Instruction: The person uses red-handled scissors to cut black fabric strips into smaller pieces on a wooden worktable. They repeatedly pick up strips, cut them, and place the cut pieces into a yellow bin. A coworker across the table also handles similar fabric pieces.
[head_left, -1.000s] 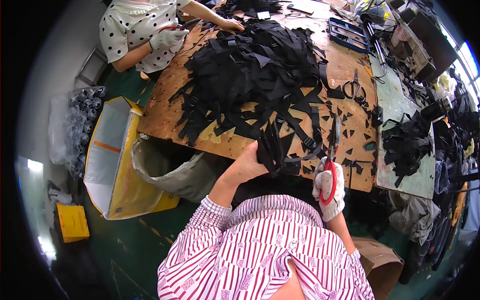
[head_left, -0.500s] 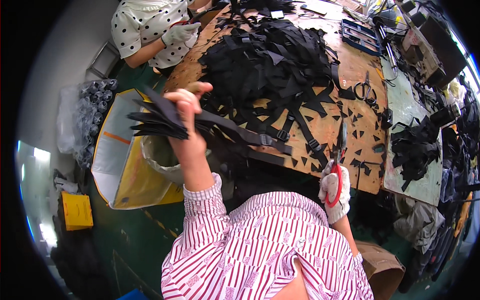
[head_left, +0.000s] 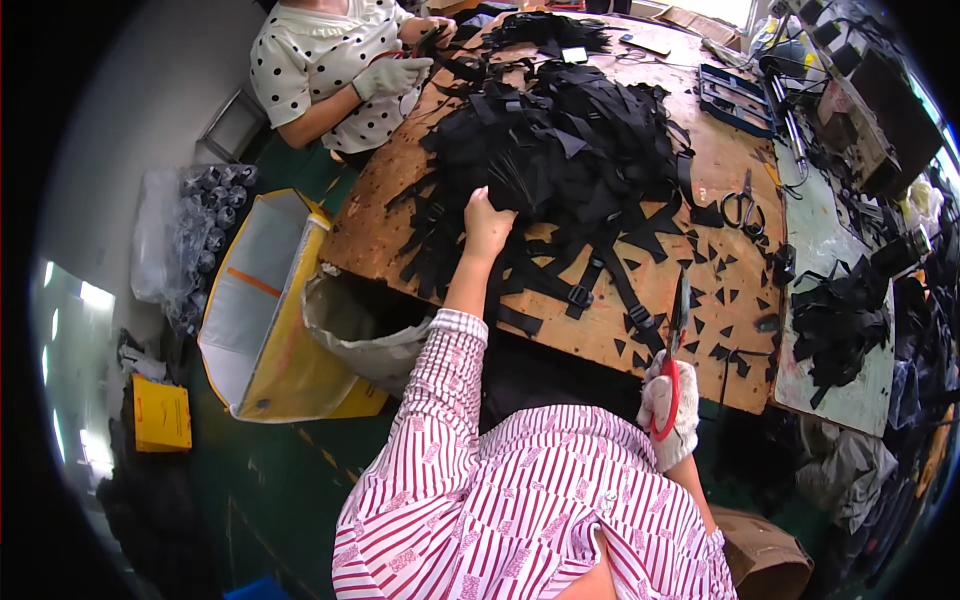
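My bare left hand (head_left: pixel 488 222) reaches over the table to the near left side of a large heap of black fabric straps (head_left: pixel 550 140). Its fingers are closed at a bundle of black straps (head_left: pixel 512 188), whose layered edges fan out just beyond the hand. The fingertips are partly hidden against the dark cloth. In a white knitted glove, my right hand (head_left: pixel 660 425) is closed on red-handled scissors (head_left: pixel 670 395) at the table's front edge, blades pointing away from me. Straps with black plastic buckles (head_left: pixel 580 296) lie between my hands.
Small black triangular offcuts (head_left: pixel 700 325) dot the wooden table (head_left: pixel 740 385). Another pair of scissors (head_left: pixel 743 208) and a blue tray (head_left: pixel 735 100) lie at right. A yellow bag (head_left: pixel 300 330) and a pale sack-lined bin (head_left: pixel 370 345) stand at left. Across the table, a gloved co-worker (head_left: pixel 335 75) handles something dark.
My left hand has swung from above the bin, forward and right, onto the heap with the strap bundle. My right hand keeps the scissors in nearly the same place. The view has shifted slightly.
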